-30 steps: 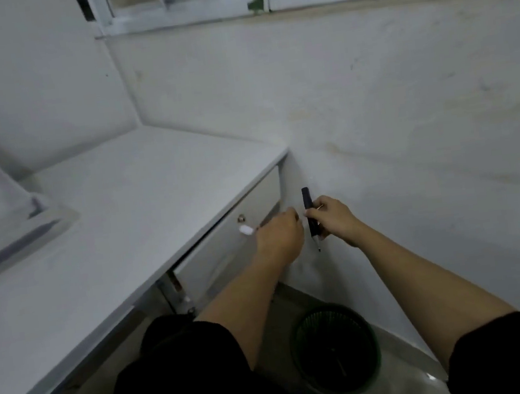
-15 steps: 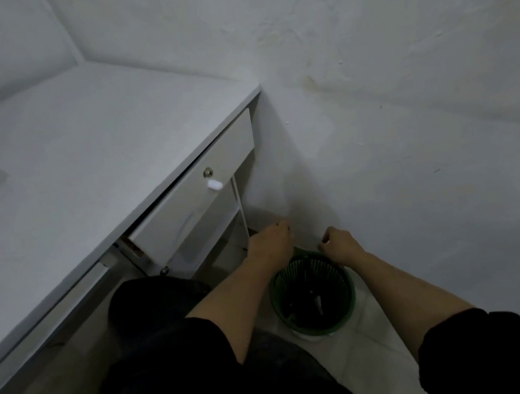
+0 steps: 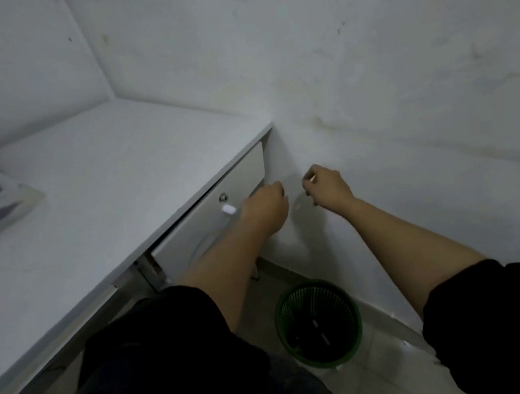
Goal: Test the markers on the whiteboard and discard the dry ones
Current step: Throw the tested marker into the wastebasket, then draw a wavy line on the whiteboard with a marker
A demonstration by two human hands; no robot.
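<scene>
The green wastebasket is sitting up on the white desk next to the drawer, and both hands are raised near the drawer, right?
Not quite. The head view shows the green wastebasket on the floor by the wall, below the hands, not on the white desk. The left hand and right hand are indeed near the drawer.

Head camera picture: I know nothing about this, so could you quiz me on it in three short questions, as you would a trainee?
1. True or false: the green bin stands on top of the desk.
2. Which hand is closer to the drawer? A. the left hand B. the right hand
3. Short answer: where do the dark markers lie?

Key: 1. False, it stands on the floor by the wall. 2. A. 3. Inside the green bin.
</scene>
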